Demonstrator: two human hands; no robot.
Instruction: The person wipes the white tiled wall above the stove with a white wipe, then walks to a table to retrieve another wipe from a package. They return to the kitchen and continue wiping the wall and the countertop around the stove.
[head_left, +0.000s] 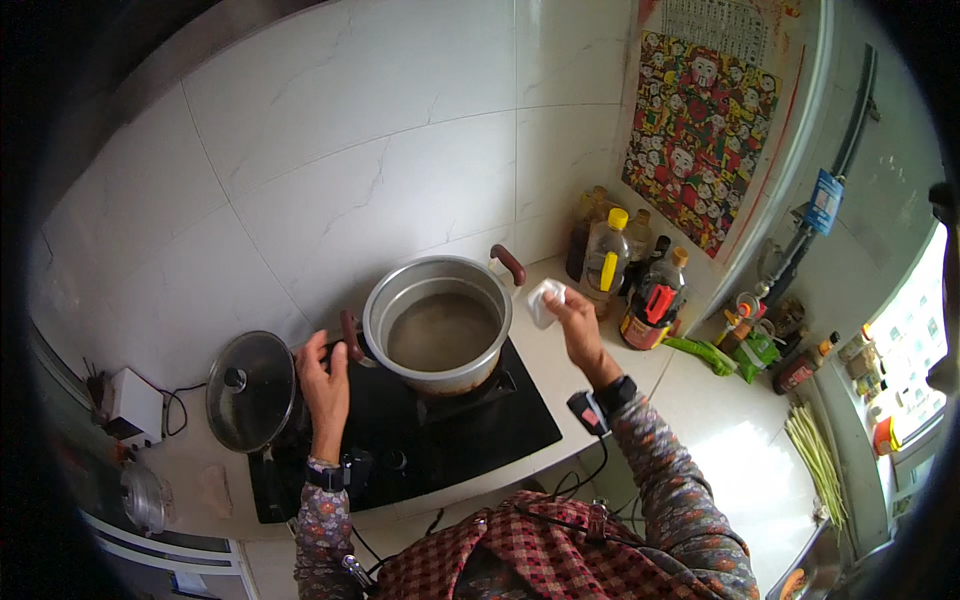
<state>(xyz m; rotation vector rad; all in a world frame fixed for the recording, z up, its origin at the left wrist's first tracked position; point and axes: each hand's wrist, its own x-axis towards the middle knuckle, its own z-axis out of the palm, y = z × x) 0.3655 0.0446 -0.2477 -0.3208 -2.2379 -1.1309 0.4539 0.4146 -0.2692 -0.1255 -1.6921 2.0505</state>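
A deep aluminium pot (373, 330) with murky liquid in it sits on the black glass cooktop (480, 442). Its two brown handles stick out at the left and the upper right. Beside the left handle (352, 335) is my left hand (326, 386), fingers apart with nothing in them; whether a fingertip touches the handle is unclear. My right hand (577, 322) pinches a folded white cloth or tissue (543, 304) to the right of the pot, below the other handle (508, 264). Left of my left hand, a dark pan covered by a glass lid (251, 405) rests on the cooktop.
Oil and sauce bottles (609, 259) crowd the back right corner. Farther right lie green peppers (701, 355), a green packet (754, 352) and a bundle of long green stalks (817, 465). A corded black device (587, 412) hangs near my right wrist. A white box (135, 405) stands left.
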